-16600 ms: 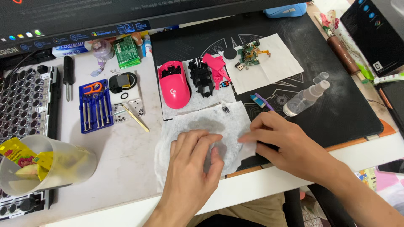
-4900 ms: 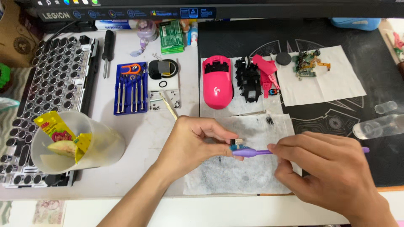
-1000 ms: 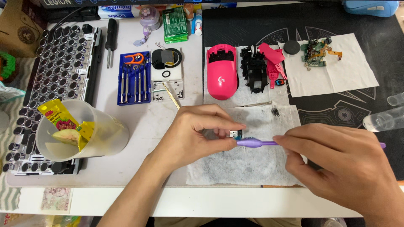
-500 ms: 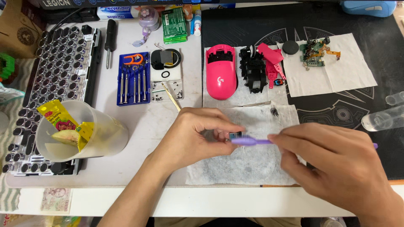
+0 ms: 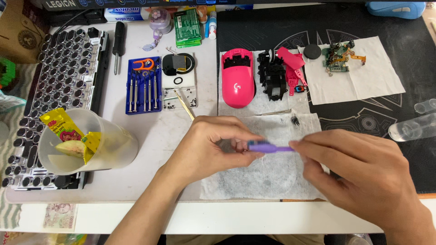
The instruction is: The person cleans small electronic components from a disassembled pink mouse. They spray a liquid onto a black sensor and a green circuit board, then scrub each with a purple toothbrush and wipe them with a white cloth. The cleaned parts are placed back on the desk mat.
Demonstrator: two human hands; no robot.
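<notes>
Since half a second ago almost nothing has shifted: both hands keep the same pinch over the tissue, the brush tip staying tucked at my left fingertips.

Going from largest down. 1 dark mat [image 5: 363, 104] covers the right side, 1 keyboard [image 5: 54, 90] without its caps lies at the left, and 1 grey-smudged tissue [image 5: 268, 172] sits under my hands. My right hand [image 5: 359, 177] is closed narrowly on the handle of 1 purple brush [image 5: 270, 148], which lies level just above the tissue. My left hand [image 5: 211, 149] is curled tight on some small part at the brush's head; my fingers hide it, so I cannot tell what it is.

Next come 1 plastic cup [image 5: 86, 145] with wrappers inside, 1 pink shell [image 5: 237, 79], 1 blue driver set [image 5: 144, 85], 1 black frame [image 5: 271, 77] with pink pieces beside it, and 1 circuit board [image 5: 338, 59] on its own tissue. 2 clear vials [image 5: 415, 127] lie at the right edge.

I judge the brush light and fairly stiff, with a smooth plastic handle that could slip, so holding it well back along the shaft suits it, leaving the bristle end free. The hidden part is likely tiny, light and easy to drop, so it wants a firm fingertip pinch by its edges.
</notes>
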